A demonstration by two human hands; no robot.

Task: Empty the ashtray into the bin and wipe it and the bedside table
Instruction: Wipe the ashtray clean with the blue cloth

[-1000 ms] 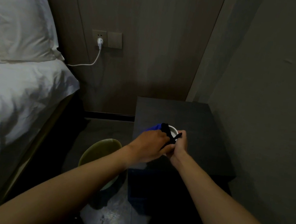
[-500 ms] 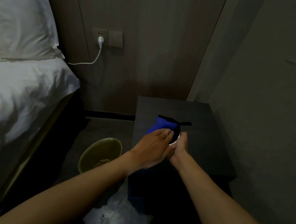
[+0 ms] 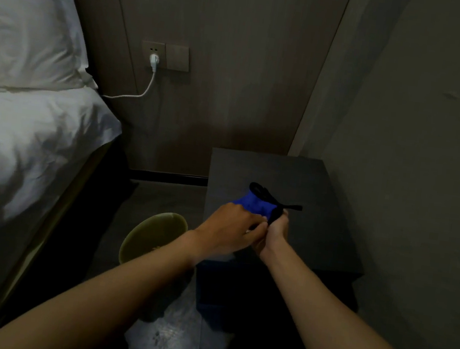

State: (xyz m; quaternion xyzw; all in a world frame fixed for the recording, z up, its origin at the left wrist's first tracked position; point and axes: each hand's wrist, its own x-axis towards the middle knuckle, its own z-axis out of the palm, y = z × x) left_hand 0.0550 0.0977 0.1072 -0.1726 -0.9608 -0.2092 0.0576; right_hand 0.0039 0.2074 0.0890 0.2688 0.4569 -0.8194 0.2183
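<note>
Nearest, our forearms reach in over the floor. The left hand [image 3: 230,227] has its fingers curled onto the blue cloth [image 3: 254,205]; the right hand [image 3: 272,235] is curled around something beneath the cloth, presumably the ashtray, though we can't see it now. A second ago its white rim peeked out past the cloth; half a second ago only a sliver showed; now the cloth with its black trim covers it fully and has bunched higher, a black strap sticking out to the right. We read that as the cloth being worked round the ashtray, so the wiping step is underway. Both hands sit above the front left part of the bedside table [image 3: 320,215], which doesn't look wiped yet. The bin [image 3: 150,237] stands on the floor just left of the table, some debris inside, so emptying looks done. Further off: bed [image 3: 20,161], wall socket with charger [image 3: 153,60].
</note>
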